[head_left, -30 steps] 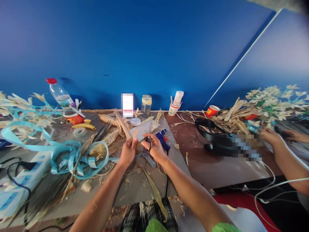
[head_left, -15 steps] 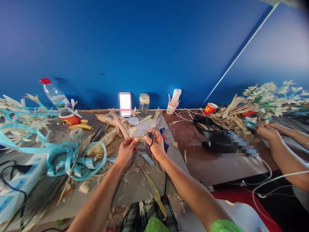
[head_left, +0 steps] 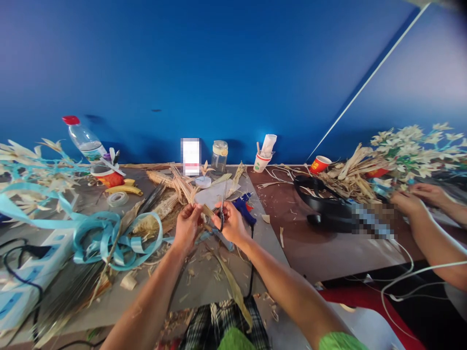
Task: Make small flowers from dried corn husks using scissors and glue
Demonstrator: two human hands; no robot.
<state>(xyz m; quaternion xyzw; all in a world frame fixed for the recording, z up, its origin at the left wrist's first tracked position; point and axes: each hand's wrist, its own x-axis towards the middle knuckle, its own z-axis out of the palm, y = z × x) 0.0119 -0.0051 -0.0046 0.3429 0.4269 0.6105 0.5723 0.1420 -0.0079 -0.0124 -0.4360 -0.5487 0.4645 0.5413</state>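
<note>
My left hand [head_left: 188,224] pinches a small tan strip of dried husk [head_left: 207,211] over the grey mat [head_left: 204,287]. My right hand [head_left: 230,223] grips a pair of scissors [head_left: 222,204], its blades pointing up and away just right of the strip. The two hands sit close together, almost touching. A blue glue gun [head_left: 243,205] lies right behind my right hand. Dried corn cobs and husks [head_left: 166,206] lie to the left of my left hand.
Coils of light blue ribbon [head_left: 105,238] and a white power strip [head_left: 25,277] lie at the left. Along the blue wall stand a bottle [head_left: 85,142], tape roll [head_left: 118,199], jar [head_left: 220,155] and paper cups [head_left: 261,162]. Another person's hands [head_left: 410,203] work beside husk flowers [head_left: 408,150] at the right.
My hands have shifted slightly left and closer together. The scissors have swung from tilted right to nearly upright. The husk strip has changed its angle between my fingers.
</note>
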